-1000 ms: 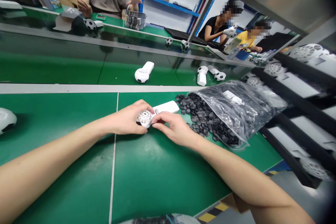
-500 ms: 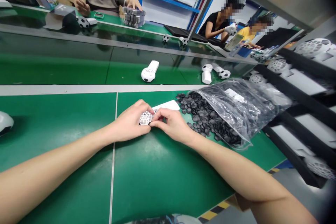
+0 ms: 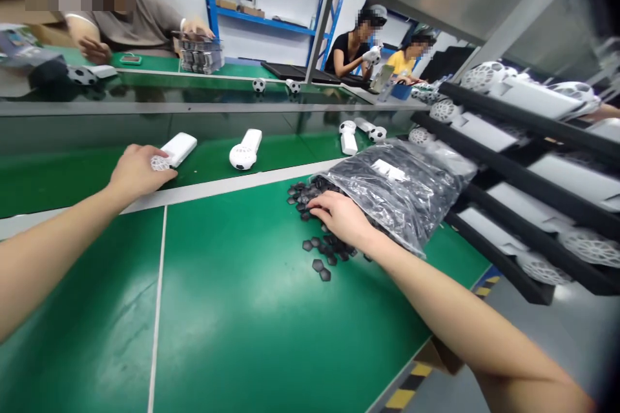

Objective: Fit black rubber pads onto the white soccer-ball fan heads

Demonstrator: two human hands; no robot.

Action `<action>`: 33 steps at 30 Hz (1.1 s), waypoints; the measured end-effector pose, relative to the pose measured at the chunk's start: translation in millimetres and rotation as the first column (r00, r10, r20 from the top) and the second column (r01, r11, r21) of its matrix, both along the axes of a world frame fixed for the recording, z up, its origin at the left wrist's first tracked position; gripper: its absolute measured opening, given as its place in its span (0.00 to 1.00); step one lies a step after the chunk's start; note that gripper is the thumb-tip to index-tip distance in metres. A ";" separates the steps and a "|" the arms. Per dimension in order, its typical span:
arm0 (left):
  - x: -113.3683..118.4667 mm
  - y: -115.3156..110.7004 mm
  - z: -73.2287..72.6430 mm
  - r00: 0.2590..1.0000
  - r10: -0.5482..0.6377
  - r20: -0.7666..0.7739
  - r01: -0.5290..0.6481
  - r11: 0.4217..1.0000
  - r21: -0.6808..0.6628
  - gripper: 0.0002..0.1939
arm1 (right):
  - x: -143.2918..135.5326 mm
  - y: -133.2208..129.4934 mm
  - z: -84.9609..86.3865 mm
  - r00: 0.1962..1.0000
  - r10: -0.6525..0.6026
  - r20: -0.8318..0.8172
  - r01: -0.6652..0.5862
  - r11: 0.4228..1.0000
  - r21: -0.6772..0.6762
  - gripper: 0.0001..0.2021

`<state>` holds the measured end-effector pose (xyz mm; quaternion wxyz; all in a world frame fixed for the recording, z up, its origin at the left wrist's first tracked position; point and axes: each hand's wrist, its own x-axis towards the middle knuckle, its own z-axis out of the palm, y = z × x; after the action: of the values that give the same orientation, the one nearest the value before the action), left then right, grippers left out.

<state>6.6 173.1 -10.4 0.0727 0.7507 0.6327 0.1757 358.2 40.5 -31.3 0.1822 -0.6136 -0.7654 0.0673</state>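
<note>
The left hand lies on a white hand fan on the green belt, with the fingers curled over its round grille head; it grasps the head while the handle points away. This fan looks light and made of stiff, smooth plastic. I judge the open grille is the weak part, so the solid handle is the safer place to hold. On the belt I count four such fans near the person: this one, a second fan just beside it, and two more further right.

The right hand rests, fingers bent, on the heap of black hexagon pieces that spill from the plastic bag on the green table. I cannot tell if it pinches one. The pieces are small, light and hard, too many to count; about eight lie loose at the near edge. They are best taken singly, with the fingertips.
</note>
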 end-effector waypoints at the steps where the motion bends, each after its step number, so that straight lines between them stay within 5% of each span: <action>1: 7.2 9.6 -0.7 0.999 0.011 -0.039 -0.011 1.000 0.000 0.25 | -0.7 -0.1 -1.1 1.000 0.016 0.010 -0.016 1.000 -0.005 0.08; 5: 64.6 32.4 0.1 0.973 -0.183 -0.142 0.196 0.977 0.084 0.35 | -7.0 -0.1 -2.5 0.992 0.080 0.102 -0.080 0.997 -0.006 0.08; 7: 98.9 40.0 -2.4 0.925 -0.356 -0.130 0.362 0.932 0.024 0.37 | -10.1 -0.3 -3.1 0.982 0.079 0.175 -0.077 0.997 -0.014 0.07; 11: 141.8 45.5 -8.0 0.889 -0.448 -0.091 0.438 0.892 -0.111 0.35 | -17.8 -2.5 -6.4 0.917 0.121 0.380 -0.126 0.992 -0.011 0.07; 15: 137.2 7.5 4.1 0.883 -0.432 -0.182 0.425 0.902 -0.080 0.31 | -24.1 -3.9 -12.1 0.827 0.174 0.535 -0.221 0.975 0.024 0.09; 18: 116.1 -52.9 19.5 0.844 -0.454 -0.286 0.457 0.887 -0.058 0.30 | -22.6 -2.2 -16.1 0.821 0.161 0.548 -0.231 0.971 0.060 0.09; 20: 102.9 -94.1 26.0 0.823 -0.492 -0.283 0.463 0.870 -0.167 0.30 | -19.1 -0.2 -18.0 0.838 0.164 0.521 -0.239 0.968 0.080 0.10; 23: 90.4 -132.1 25.4 0.716 -0.674 -0.180 0.613 0.731 -0.300 0.28 | -14.1 1.7 -18.2 0.910 0.202 0.362 -0.250 0.964 0.091 0.11; 27: 87.8 -133.3 10.6 0.546 -0.836 -0.063 0.809 0.545 -0.219 0.30 | -16.7 -9.4 -9.3 0.974 0.227 0.015 -0.227 0.970 0.090 0.10; 33: 98.6 -145.7 -8.3 0.811 -0.584 0.022 0.565 0.773 -0.289 0.41 | -45.5 -59.3 10.0 0.909 0.300 -0.289 -0.245 0.946 0.213 0.10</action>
<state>105.2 27.4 -18.8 0.2069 0.8953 0.3936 0.0272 312.8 -18.8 -21.3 0.3443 -0.4633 -0.8072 0.1237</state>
